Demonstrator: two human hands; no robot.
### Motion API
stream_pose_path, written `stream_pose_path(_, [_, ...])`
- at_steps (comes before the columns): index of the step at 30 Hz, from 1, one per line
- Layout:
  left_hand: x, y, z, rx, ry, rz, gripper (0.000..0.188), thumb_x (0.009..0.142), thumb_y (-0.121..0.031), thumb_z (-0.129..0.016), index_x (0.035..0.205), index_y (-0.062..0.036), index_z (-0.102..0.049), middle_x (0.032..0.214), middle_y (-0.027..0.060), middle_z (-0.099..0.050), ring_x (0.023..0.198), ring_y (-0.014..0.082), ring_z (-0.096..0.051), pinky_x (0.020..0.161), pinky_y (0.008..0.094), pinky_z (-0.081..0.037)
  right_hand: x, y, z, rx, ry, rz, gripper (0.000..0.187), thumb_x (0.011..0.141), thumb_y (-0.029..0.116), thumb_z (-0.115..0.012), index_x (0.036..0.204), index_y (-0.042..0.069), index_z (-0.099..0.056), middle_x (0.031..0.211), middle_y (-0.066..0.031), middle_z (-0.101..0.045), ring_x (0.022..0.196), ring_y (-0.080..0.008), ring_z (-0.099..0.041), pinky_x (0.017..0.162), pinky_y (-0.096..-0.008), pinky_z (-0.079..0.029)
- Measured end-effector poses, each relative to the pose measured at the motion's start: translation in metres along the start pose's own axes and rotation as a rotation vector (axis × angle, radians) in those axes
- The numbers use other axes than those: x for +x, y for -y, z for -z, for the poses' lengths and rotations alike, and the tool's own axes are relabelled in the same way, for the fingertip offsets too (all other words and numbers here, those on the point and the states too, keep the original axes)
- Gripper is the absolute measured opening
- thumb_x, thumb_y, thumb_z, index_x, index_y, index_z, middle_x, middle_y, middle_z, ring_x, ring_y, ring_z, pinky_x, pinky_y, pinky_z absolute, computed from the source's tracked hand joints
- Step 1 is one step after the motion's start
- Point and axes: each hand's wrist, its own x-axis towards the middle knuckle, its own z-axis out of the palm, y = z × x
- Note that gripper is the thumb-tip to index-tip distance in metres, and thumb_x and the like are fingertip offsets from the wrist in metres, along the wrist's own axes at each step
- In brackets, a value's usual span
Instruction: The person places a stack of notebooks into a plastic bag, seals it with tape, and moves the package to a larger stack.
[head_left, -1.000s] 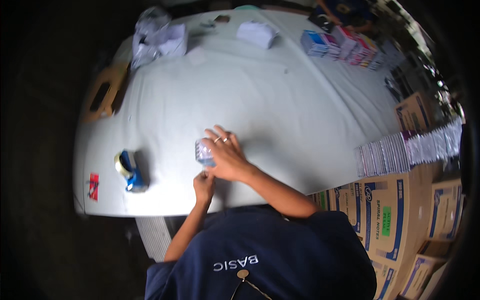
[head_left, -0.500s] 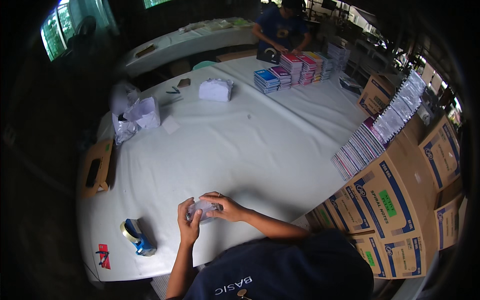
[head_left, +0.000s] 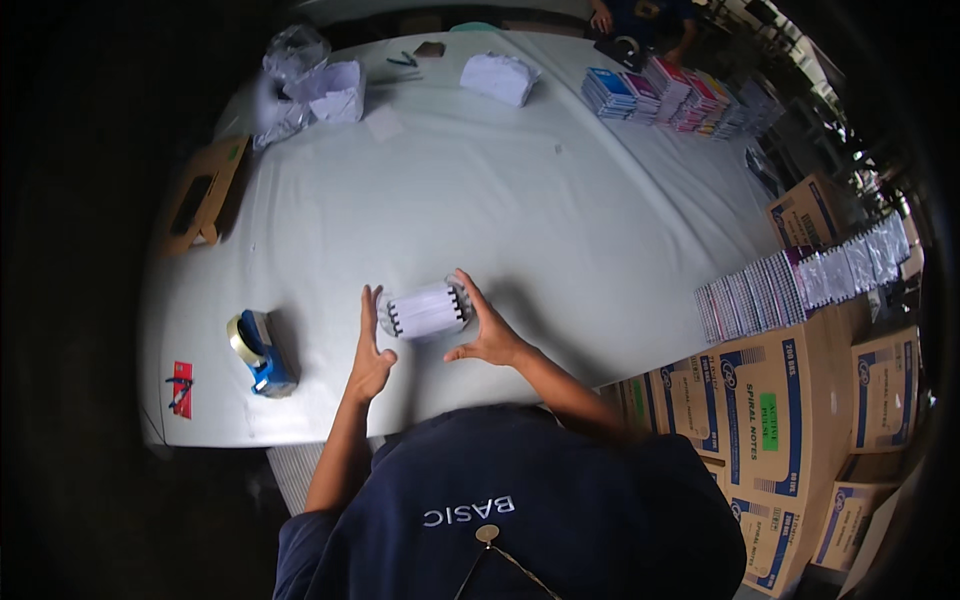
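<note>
A small bundle of spiral notepads [head_left: 425, 312] in clear plastic is between my hands over the near part of the table. Black coil bindings show at both of its ends. My left hand [head_left: 372, 345] stands along the bundle's left end, fingers straight and thumb apart. On the opposite side, my right hand [head_left: 487, 325] is spread wide, its fingertips by the upper right corner and its thumb lower down. I cannot tell whether the palms press on the bundle or only flank it.
A blue tape dispenser [head_left: 262, 355] and a red card [head_left: 181, 390] with a small blue tool lie left. Farther off are an open carton [head_left: 205, 195], crumpled plastic [head_left: 300, 90], a white wrapped pack [head_left: 499, 78] and notebook stacks [head_left: 672, 95]. Cartons [head_left: 765, 420] and a notebook row [head_left: 750, 295] stand right; a co-worker's hand [head_left: 602, 20] shows behind.
My hands have gone from gripping the plastic-wrapped bundle to spreading on either side of it. The bundle's coiled ends now show. The whole view has tilted downward.
</note>
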Motion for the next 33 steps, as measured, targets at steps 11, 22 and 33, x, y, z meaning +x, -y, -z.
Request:
stream_pose_path(11, [-0.019, -0.012, -0.052, 0.360, -0.374, -0.079, 0.048, 0.092, -0.021, -0.055, 0.134, -0.0003, -0.043, 0.139, 0.0214, -0.041, 0.126, 0.0383, -0.040, 0.105, 0.0433, -0.031, 0.017, 0.018, -0.050, 0.310, -0.432, -0.024, 0.048, 0.083, 0.017, -0.067, 0.121, -0.001, -0.042, 0.107, -0.0109, -0.054, 0.097, -0.0167, -0.054, 0.085, -0.0302, -0.045])
stream_pose_path(22, [-0.006, -0.034, -0.062, 1.055, -0.123, -0.135, 0.067, 0.092, -0.056, -0.037, 0.140, -0.0082, -0.038, 0.140, 0.0090, -0.045, 0.132, 0.0248, -0.036, 0.109, 0.0518, -0.003, 0.019, 0.024, -0.044, -0.418, -0.485, 0.024, 0.050, 0.088, 0.025, -0.058, 0.128, -0.001, -0.044, 0.122, -0.0189, -0.044, 0.117, -0.0319, -0.038, 0.096, -0.0447, -0.034])
stream_pose_path(33, [0.039, -0.059, -0.014, 0.543, -0.237, -0.007, 0.087, 0.084, -0.056, -0.055, 0.142, 0.0012, -0.025, 0.129, 0.0204, -0.052, 0.125, 0.0307, -0.047, 0.109, 0.0549, -0.007, 0.001, 0.049, -0.048, -0.855, -0.238, 0.337, 0.043, 0.082, 0.005, -0.054, 0.125, 0.001, -0.052, 0.129, -0.0121, -0.051, 0.125, -0.0253, -0.043, 0.106, -0.0429, -0.031])
